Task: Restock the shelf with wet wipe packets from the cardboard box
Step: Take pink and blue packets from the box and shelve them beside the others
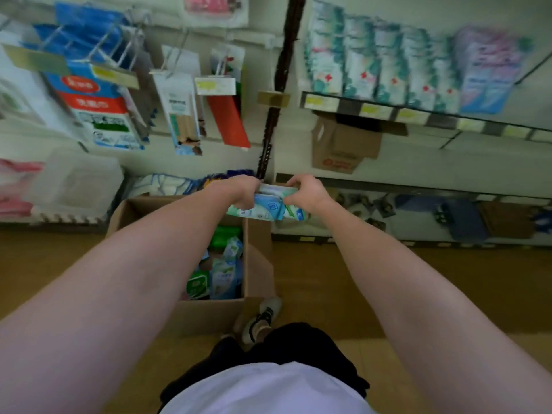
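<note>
Both my hands hold a small stack of white, blue and green wet wipe packets (268,206) above the far right corner of the open cardboard box (258,264) on the floor. My left hand (239,191) grips the stack's left end, my right hand (307,191) grips its right end. More wet wipe packets (224,270) lie loose inside the box, partly hidden by my left forearm. The shelf (418,115) at upper right carries a row of upright teal and white wipe packets (373,61).
Hanging goods on metal hooks (119,85) fill the wall at left. A smaller cardboard box (340,147) sits under the right shelf. A clear plastic bin (74,183) stands at left. Low shelf items (478,216) lie at right. My shoe (263,318) is beside the box.
</note>
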Available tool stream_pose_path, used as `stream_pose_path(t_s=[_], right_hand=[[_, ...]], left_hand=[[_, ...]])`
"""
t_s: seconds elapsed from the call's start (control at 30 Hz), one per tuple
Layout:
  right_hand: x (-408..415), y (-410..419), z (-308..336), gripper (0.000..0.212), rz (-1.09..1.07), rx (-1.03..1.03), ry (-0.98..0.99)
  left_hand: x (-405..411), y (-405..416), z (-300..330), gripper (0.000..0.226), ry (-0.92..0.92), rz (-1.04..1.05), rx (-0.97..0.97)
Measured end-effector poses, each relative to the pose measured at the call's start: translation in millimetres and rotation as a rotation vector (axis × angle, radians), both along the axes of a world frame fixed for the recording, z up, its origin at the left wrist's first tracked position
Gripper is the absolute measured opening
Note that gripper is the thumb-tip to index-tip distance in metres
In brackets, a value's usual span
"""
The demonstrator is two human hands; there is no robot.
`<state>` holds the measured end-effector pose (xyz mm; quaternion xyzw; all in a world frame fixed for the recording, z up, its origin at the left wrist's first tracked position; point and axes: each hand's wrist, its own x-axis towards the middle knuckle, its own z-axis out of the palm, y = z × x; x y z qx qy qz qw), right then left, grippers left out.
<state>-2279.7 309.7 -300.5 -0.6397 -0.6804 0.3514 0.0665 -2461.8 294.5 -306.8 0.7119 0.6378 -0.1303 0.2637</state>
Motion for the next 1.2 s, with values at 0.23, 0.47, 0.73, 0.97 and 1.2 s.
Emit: stream_pose_path(t_s=[0.23,0.47,0.73,0.97,1.2], right_hand=[[56,0,36,0.046,-0.232,0.056,0.116],[122,28,68,0.018,-0.207,0.037,0.140],[221,67,99,0.038,-0.117,0.005,-0.035],[300,87,114,0.060,-0.066,0.005,-0.117],[351,115,127,0.034,-0.080,0.126,-0.012]], left_hand=[[50,20,42,0.045,0.007,-0.096,-0.030],[112,51,87,0.042,0.012,-0.137,0.011],[202,84,123,0.031,0.054,-0.140,0.133],[284,109,143,0.072,0.071,-0.177,0.130],[335,130,148,0.056,-0.045,-0.095,0.132]])
